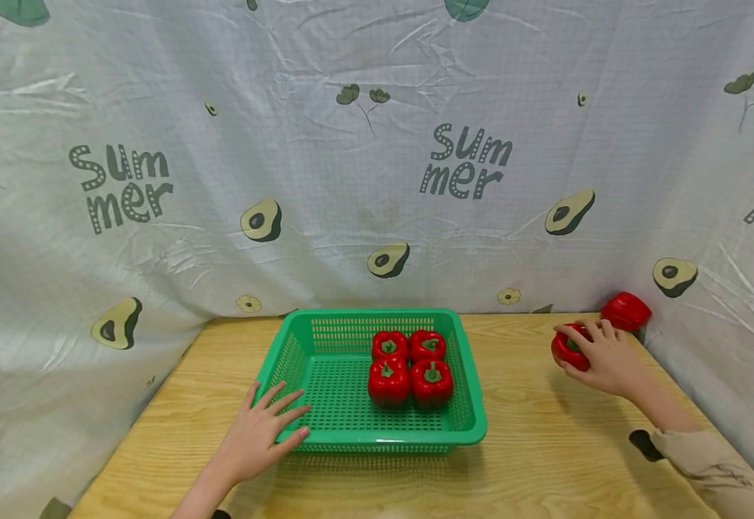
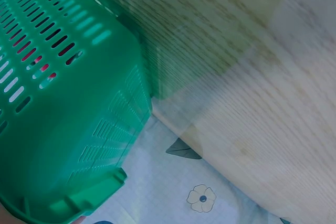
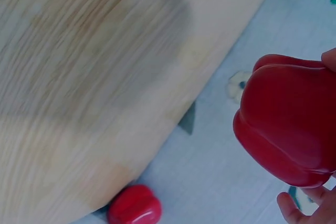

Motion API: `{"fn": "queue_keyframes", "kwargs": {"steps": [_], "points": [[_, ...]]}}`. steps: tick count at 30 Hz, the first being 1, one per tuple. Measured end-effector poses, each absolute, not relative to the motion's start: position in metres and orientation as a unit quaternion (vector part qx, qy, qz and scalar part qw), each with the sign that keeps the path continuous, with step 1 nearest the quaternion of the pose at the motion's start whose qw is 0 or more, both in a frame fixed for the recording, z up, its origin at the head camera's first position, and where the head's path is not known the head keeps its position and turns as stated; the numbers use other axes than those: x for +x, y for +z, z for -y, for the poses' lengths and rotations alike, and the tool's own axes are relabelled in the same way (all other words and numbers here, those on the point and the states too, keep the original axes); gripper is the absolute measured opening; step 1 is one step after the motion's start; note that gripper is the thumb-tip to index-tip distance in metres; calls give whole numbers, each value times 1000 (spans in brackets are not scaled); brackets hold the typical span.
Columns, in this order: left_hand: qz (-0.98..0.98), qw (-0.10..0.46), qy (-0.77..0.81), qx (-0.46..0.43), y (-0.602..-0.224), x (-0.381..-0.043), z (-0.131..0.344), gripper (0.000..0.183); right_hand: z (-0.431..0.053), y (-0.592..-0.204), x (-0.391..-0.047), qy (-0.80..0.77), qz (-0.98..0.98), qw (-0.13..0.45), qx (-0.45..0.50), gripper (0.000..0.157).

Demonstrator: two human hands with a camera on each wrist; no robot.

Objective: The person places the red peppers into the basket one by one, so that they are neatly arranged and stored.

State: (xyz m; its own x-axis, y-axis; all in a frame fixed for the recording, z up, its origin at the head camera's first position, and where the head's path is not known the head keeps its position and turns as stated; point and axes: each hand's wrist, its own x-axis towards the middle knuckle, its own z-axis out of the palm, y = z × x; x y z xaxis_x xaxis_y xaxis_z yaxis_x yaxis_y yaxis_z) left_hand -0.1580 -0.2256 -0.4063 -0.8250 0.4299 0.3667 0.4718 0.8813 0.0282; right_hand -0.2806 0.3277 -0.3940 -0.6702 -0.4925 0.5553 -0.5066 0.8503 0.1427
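Note:
In the head view a green plastic basket (image 1: 390,437) stands on the table with several red bell peppers (image 1: 388,382) inside its right half, stems up. My left hand (image 1: 259,434) rests over the basket's front left corner, its fingers spread and straight across the rim. To the right of the basket, my right hand (image 1: 609,360) holds a red bell pepper (image 1: 564,350) above the table, its green stem partly covered by the fingers. The right wrist view shows this pepper (image 3: 289,119) close up. Another red bell pepper (image 1: 625,311) lies in the far right corner, just beyond that hand.
The wooden table (image 1: 520,461) carries the basket. A pale printed cloth (image 1: 325,158) hangs behind it and along both sides. The far right pepper lies against this cloth. A dark oval patch (image 1: 646,445) shows beside the right sleeve.

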Motion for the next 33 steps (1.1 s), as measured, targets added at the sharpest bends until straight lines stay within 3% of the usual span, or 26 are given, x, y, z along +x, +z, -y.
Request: {"fn": "queue_keyframes", "kwargs": {"steps": [33], "points": [[955, 174, -52, -235, -407, -160, 225, 39, -247, -360, -250, 35, 880, 287, 377, 59]]}}
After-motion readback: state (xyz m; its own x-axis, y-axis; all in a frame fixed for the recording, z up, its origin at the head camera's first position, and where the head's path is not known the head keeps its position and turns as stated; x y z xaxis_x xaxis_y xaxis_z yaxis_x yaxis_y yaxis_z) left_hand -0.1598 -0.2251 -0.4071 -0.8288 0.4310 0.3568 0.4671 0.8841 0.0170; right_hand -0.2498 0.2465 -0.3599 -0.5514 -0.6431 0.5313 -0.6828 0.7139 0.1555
